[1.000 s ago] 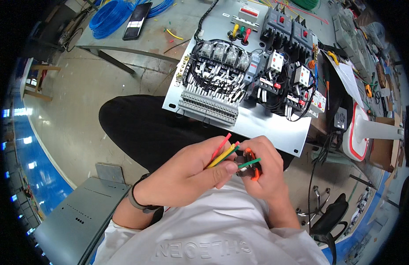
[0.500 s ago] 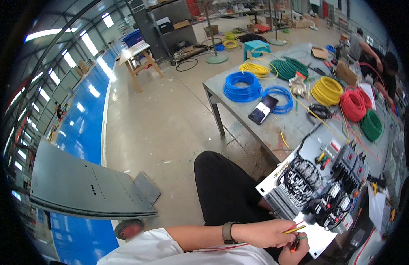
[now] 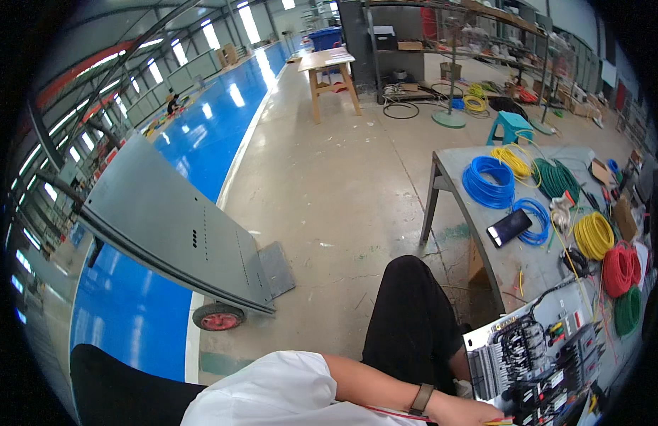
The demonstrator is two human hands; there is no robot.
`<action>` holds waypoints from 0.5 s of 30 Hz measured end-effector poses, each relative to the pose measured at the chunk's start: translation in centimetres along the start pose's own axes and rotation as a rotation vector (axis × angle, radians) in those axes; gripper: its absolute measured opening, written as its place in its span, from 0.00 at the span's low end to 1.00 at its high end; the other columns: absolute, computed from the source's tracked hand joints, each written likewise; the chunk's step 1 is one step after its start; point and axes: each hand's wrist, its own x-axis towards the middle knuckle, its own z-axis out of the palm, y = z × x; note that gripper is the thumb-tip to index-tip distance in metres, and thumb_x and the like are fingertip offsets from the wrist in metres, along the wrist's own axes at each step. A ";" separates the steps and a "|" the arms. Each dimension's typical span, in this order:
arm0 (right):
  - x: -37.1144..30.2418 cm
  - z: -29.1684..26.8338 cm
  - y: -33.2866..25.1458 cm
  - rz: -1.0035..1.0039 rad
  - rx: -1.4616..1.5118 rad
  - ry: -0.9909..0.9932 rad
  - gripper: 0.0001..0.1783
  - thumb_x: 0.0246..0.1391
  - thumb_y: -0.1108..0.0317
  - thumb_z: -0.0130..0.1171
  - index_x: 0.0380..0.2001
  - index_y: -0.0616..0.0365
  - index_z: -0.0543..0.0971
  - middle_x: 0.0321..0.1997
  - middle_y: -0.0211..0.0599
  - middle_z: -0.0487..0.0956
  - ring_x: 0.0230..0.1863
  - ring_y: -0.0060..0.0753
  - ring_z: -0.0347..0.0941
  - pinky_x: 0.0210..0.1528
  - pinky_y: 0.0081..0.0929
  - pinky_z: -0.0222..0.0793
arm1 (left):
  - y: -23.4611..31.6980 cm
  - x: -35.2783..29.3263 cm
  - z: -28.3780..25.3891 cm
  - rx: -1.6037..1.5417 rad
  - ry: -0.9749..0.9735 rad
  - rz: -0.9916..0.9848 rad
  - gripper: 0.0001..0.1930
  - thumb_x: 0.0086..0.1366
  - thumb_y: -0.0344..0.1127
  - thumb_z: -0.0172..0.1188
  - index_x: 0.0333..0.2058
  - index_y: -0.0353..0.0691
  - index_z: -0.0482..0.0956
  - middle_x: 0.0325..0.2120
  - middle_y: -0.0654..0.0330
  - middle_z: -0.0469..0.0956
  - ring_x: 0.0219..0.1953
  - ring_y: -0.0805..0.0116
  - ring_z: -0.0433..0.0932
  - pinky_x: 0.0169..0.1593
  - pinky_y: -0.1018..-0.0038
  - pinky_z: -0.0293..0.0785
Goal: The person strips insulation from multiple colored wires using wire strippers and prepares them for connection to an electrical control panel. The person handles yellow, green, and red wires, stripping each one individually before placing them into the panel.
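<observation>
My left hand (image 3: 469, 412), with a watch on its wrist, is at the lower edge, partly cut off. Its fingers are closed around thin wires; yellow and red wire ends (image 3: 501, 421) stick out past the fingertips. Red wire (image 3: 393, 412) also runs beneath that wrist, across my white shirt. Just right of the hand lies the electrical mounting panel (image 3: 479, 342), a white plate carrying terminal blocks (image 3: 490, 370), bundled black wiring (image 3: 525, 342) and dark breakers (image 3: 579, 349). My right hand is out of view.
On the grey table (image 3: 462, 167) are blue (image 3: 487, 183), yellow (image 3: 594, 236), red (image 3: 621, 271) and green (image 3: 628, 311) wire coils and a phone (image 3: 508, 228). A grey metal cart (image 3: 158, 213) stands left. Behind the table is a teal stool (image 3: 510, 129).
The view has swung left, so the table and panel sit farther right and lower. My right hand, with its orange-handled tool, has left the picture; my left hand still holds the wires.
</observation>
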 end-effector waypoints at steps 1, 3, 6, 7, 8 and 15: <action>0.1 -0.8 1.8 -0.027 -0.008 0.105 0.23 0.63 0.49 0.62 0.31 0.61 0.75 0.23 0.32 0.69 0.25 0.30 0.61 0.30 0.28 0.60 | 0.0 0.2 -0.4 -0.065 -0.145 -0.035 0.08 0.72 0.33 0.53 0.37 0.34 0.70 0.25 0.67 0.66 0.28 0.76 0.62 0.32 0.72 0.63; 1.1 -2.6 5.4 -0.229 0.664 0.391 0.16 0.66 0.55 0.57 0.39 0.59 0.80 0.29 0.37 0.78 0.32 0.36 0.74 0.38 0.35 0.70 | 1.7 -0.9 -1.2 0.054 -0.087 -0.099 0.08 0.72 0.34 0.52 0.35 0.35 0.70 0.24 0.67 0.65 0.27 0.75 0.62 0.31 0.72 0.63; 2.4 -5.6 4.8 0.090 0.872 0.503 0.20 0.68 0.57 0.54 0.40 0.68 0.78 0.34 0.45 0.80 0.36 0.39 0.77 0.43 0.38 0.72 | 2.4 -2.0 -2.6 0.142 -0.099 -0.167 0.10 0.72 0.35 0.51 0.32 0.36 0.69 0.20 0.68 0.62 0.25 0.74 0.61 0.30 0.72 0.61; 1.8 -5.7 5.2 0.118 0.639 0.406 0.20 0.69 0.58 0.54 0.39 0.68 0.78 0.35 0.46 0.81 0.36 0.38 0.77 0.44 0.37 0.72 | 1.6 -2.0 -2.9 0.168 -0.125 -0.127 0.10 0.72 0.35 0.51 0.32 0.36 0.69 0.20 0.68 0.61 0.24 0.74 0.60 0.30 0.71 0.61; 1.4 -4.3 3.4 0.177 0.720 0.285 0.19 0.68 0.58 0.53 0.40 0.68 0.77 0.38 0.47 0.81 0.38 0.39 0.77 0.45 0.37 0.72 | 0.5 -2.0 -2.7 0.182 -0.151 -0.093 0.10 0.72 0.35 0.51 0.31 0.36 0.69 0.19 0.68 0.61 0.24 0.74 0.60 0.30 0.71 0.61; 0.4 1.1 -3.7 0.138 0.369 0.026 0.08 0.62 0.69 0.61 0.35 0.62 0.76 0.35 0.38 0.79 0.37 0.33 0.73 0.45 0.34 0.70 | -3.8 -1.9 -2.1 0.244 -0.086 -0.200 0.15 0.76 0.41 0.47 0.38 0.31 0.66 0.30 0.58 0.71 0.34 0.72 0.68 0.36 0.70 0.68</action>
